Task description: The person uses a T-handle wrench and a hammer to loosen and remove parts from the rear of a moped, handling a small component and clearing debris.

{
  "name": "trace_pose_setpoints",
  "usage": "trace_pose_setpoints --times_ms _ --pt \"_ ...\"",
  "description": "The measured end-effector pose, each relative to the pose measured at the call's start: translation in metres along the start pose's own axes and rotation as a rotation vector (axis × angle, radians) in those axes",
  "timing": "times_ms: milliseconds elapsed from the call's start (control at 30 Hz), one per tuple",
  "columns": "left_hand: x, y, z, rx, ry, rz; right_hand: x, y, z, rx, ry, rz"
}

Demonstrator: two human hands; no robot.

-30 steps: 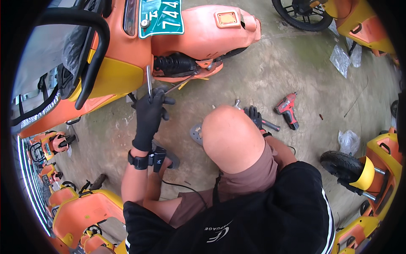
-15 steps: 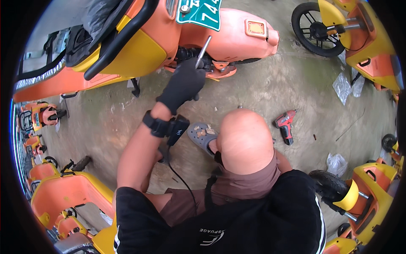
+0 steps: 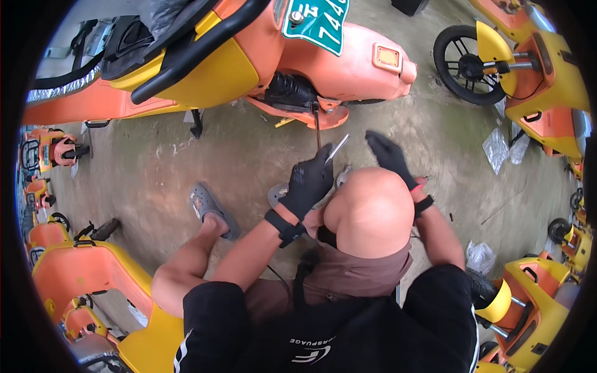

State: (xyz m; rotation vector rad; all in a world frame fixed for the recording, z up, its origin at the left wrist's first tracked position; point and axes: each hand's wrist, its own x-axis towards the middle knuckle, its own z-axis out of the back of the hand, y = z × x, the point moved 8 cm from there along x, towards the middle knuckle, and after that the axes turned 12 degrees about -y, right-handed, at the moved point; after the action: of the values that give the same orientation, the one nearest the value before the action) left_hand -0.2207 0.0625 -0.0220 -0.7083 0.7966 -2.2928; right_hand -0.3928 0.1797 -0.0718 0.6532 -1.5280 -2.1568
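My left hand (image 3: 309, 184), in a black glove, is closed around a slim silver metal rod-shaped tool (image 3: 337, 148) that points up and to the right. A thin dark rod (image 3: 318, 127) runs from the scooter's lower rear toward the same hand; whether it belongs to the tool I cannot tell. Above both hands stands an orange and yellow scooter (image 3: 348, 62), its black shock absorber (image 3: 289, 92) exposed. My right hand (image 3: 390, 156), also gloved in black, is raised beyond my knee with its fingers stretched out and nothing visible in them.
A bit of red (image 3: 422, 180) shows beside my right wrist. Other scooters (image 3: 541, 81) stand at the right, and an orange and yellow scooter body (image 3: 93, 267) at the lower left. Clear plastic wrapping (image 3: 495, 151) lies on the concrete floor (image 3: 149, 155).
My left hand has drawn back from the scooter's shock absorber toward my knee, still holding the silver tool. My right hand has come into view; the red power drill is now mostly hidden.
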Motion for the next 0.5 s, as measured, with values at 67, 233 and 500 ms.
trace_pose_setpoints --times_ms 67,233,500 --pt "-0.003 0.007 0.0 -0.079 -0.055 -0.007 0.021 0.072 0.008 0.08 0.011 0.179" --pt "-0.014 0.018 -0.004 -0.139 -0.027 0.035 0.013 0.275 0.041 0.259 -0.327 0.928" --pt "-0.035 0.036 -0.008 -0.17 -0.105 0.015 0.002 0.457 -0.049 -0.406 -0.308 1.491"
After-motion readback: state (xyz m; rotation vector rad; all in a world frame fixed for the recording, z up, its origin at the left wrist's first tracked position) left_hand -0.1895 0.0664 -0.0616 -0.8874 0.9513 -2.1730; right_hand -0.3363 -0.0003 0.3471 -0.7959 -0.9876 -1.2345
